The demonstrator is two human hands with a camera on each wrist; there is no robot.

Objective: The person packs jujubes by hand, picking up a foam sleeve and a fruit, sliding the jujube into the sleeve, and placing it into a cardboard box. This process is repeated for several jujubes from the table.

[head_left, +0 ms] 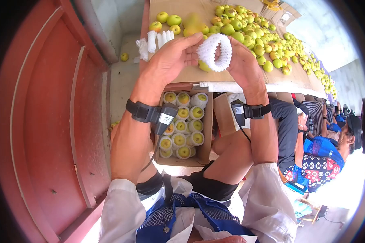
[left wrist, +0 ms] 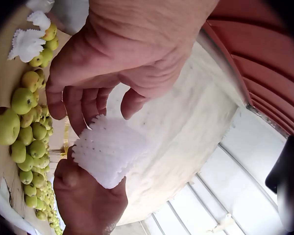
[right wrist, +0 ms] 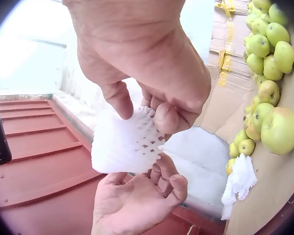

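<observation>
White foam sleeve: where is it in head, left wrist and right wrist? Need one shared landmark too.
Head: top centre, white foam sleeve between left hand and right hand, opening toward the camera.
Left wrist: left of and below centre, left hand above, right hand below.
Right wrist: left of centre, right hand above, left hand below.
Shared landmark: green apples, upper right in head, left side in left wrist, right side in right wrist.

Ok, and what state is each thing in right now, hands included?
White foam net sleeve: spread into a ring, empty
Right hand: gripping the sleeve
Left hand: open, fingers loosely bent beside the sleeve
Spare white foam sleeves: collapsed, without apples
Loose yellow-green apples: bare, unsleeved
Brown cardboard box: open at the top, apples inside
Boxed apples: in white foam sleeves, tops exposed
</observation>
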